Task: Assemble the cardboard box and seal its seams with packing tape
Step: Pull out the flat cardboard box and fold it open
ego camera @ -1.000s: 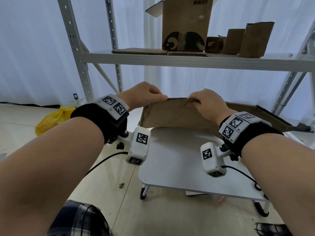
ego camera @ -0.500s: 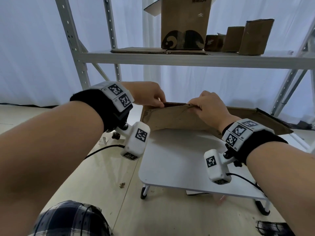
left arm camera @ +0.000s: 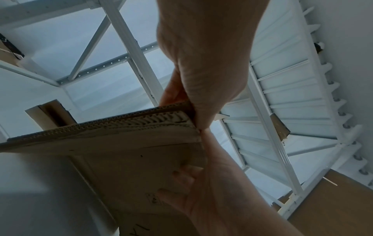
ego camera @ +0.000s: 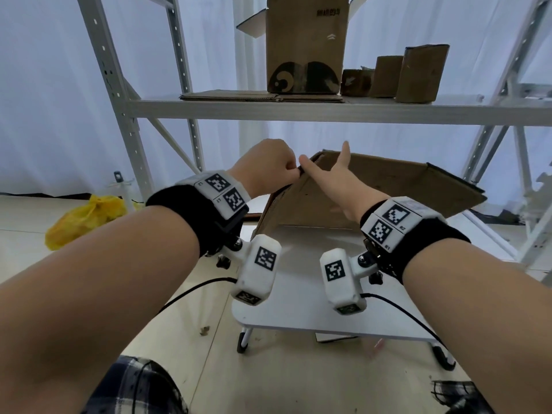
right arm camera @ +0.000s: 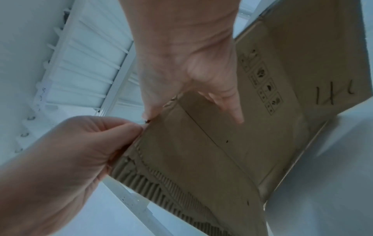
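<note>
A flattened brown cardboard box (ego camera: 373,186) stands on edge on the small white table (ego camera: 298,297), partly spread into an open shape. My left hand (ego camera: 286,171) pinches its upper left corner between thumb and curled fingers; the left wrist view shows that pinch on the corrugated edge (left arm camera: 161,118). My right hand (ego camera: 325,168) lies against the near panel with straight, spread fingers, its thumb beside the left hand. In the right wrist view the right fingers (right arm camera: 232,108) point along the printed panel (right arm camera: 262,83). No tape is in view.
A white metal shelf (ego camera: 298,110) crosses above the table, carrying a tall box (ego camera: 304,46), smaller boxes (ego camera: 418,73) and flat cardboard (ego camera: 260,95). A yellow bag (ego camera: 83,219) lies on the floor at left. Shelf uprights (ego camera: 119,100) stand left and right.
My right hand has let go of the top edge and spread flat on the near panel. The left hand slid to the corner, and the box has begun to open.
</note>
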